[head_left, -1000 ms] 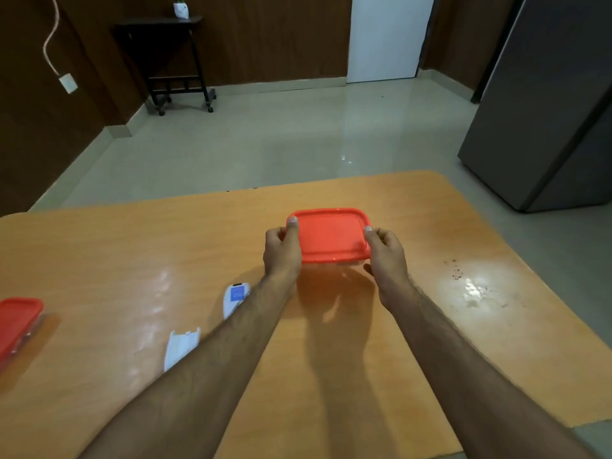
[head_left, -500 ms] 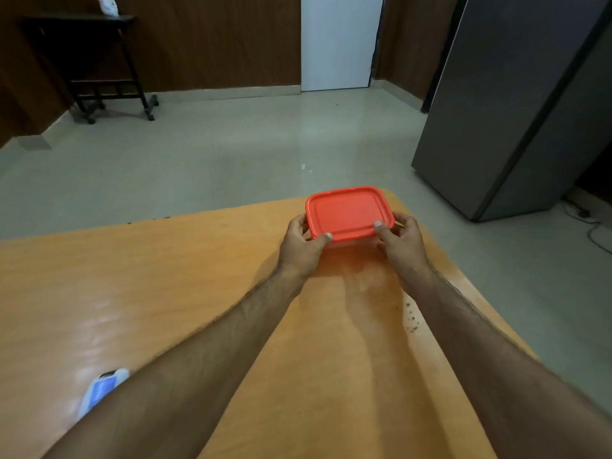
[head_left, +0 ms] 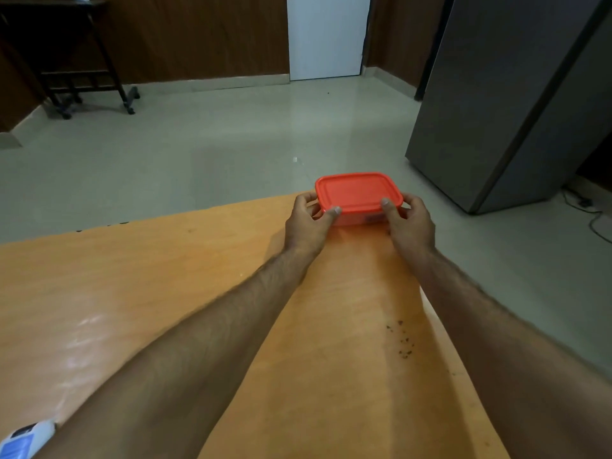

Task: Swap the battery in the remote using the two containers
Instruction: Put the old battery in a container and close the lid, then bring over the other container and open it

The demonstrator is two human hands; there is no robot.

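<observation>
Orange rectangular plastic container lid [head_left: 358, 192] looks smooth, slightly matt; the orange wood-grain laminate table [head_left: 165, 293] is glossy.

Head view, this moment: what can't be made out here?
- Container: contents hidden by its red lid.
- Remote: cut off by the frame's bottom-left corner and the left forearm.
- Left hand and right hand: fingers behind the container are hidden.

Grey fridge [head_left: 516, 104], white door [head_left: 326, 34], dark trolley [head_left: 66, 61]
</observation>
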